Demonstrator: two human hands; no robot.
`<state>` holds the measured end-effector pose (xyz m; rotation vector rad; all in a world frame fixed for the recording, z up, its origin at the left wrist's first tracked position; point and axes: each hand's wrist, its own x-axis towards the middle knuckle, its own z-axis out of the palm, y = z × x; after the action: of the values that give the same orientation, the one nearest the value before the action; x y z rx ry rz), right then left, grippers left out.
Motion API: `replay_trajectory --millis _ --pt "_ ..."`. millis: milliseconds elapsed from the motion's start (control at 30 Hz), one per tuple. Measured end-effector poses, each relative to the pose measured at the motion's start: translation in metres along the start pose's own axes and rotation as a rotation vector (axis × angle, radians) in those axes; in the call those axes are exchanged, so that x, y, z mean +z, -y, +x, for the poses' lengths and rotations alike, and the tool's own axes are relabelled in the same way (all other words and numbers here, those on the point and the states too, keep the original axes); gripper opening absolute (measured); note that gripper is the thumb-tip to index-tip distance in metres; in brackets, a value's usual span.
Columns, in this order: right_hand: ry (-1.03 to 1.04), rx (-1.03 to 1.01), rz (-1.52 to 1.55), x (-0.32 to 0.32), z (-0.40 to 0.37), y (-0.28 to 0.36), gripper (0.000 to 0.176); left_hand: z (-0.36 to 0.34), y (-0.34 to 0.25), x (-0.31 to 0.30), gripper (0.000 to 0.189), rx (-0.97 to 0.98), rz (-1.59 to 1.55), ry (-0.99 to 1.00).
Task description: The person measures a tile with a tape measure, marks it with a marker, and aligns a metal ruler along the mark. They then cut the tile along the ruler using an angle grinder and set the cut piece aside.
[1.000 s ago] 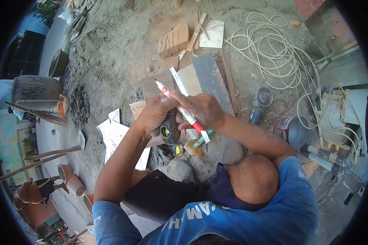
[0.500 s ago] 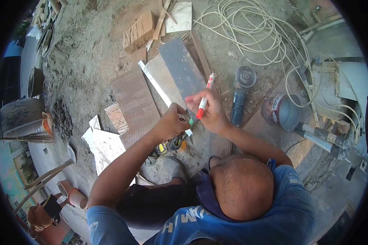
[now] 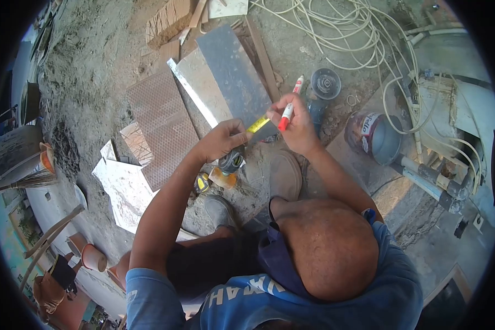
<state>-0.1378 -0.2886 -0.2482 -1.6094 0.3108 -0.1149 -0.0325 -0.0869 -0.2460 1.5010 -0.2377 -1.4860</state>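
A short length of yellow tape measure blade (image 3: pixel 258 124) spans the gap between my hands. My left hand (image 3: pixel 221 143) is closed on one end of it, thumb and fingers pinched together. A rounded black-and-yellow tool body (image 3: pixel 232 160) shows just below that hand. At the other end of the blade are the fingertips of my right hand (image 3: pixel 300 124), which is closed around a white marker (image 3: pixel 287 113) with a red cap pointing down toward me. Beyond the hands lie a dark grey tile (image 3: pixel 234 69), a beige tile (image 3: pixel 206 77) and a pale metal straightedge (image 3: pixel 192 93).
A textured brown tile (image 3: pixel 162 118) and broken white tile pieces (image 3: pixel 126 192) lie at left. An angle grinder (image 3: pixel 325 83) rests beyond my right hand, near a paint bucket (image 3: pixel 371 135). Coiled cable (image 3: pixel 346 38) spreads at the back right. Another yellow-black tool (image 3: pixel 202 182) sits near my shoe.
The yellow blade now shows stretched between my hands. Both hands have spread slightly apart, the right one moving rightward with the marker. The whole view has shifted a little.
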Motion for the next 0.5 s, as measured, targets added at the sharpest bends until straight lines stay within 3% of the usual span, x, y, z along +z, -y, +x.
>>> replay_trajectory --millis 67,233,300,433,500 --pt "-0.106 0.003 -0.028 -0.017 0.001 -0.017 0.029 0.006 0.023 -0.007 0.026 0.026 0.232 -0.038" --pt "0.01 0.013 -0.452 -0.022 -0.026 -0.051 0.026 0.019 0.078 -0.007 0.03 0.066 0.449 -0.092" --pt "-0.07 -0.245 -0.843 -0.024 -0.037 -0.059 0.028 0.024 0.086 -0.007 0.03 -0.007 0.508 -0.096" --pt "-0.078 -0.358 -0.85 -0.031 -0.05 -0.056 0.035 0.035 0.089 -0.011 0.031 -0.028 0.551 -0.09" --pt "-0.122 -0.403 -0.714 -0.034 -0.053 -0.053 0.043 0.041 0.087 -0.009 0.031 -0.046 0.553 -0.085"
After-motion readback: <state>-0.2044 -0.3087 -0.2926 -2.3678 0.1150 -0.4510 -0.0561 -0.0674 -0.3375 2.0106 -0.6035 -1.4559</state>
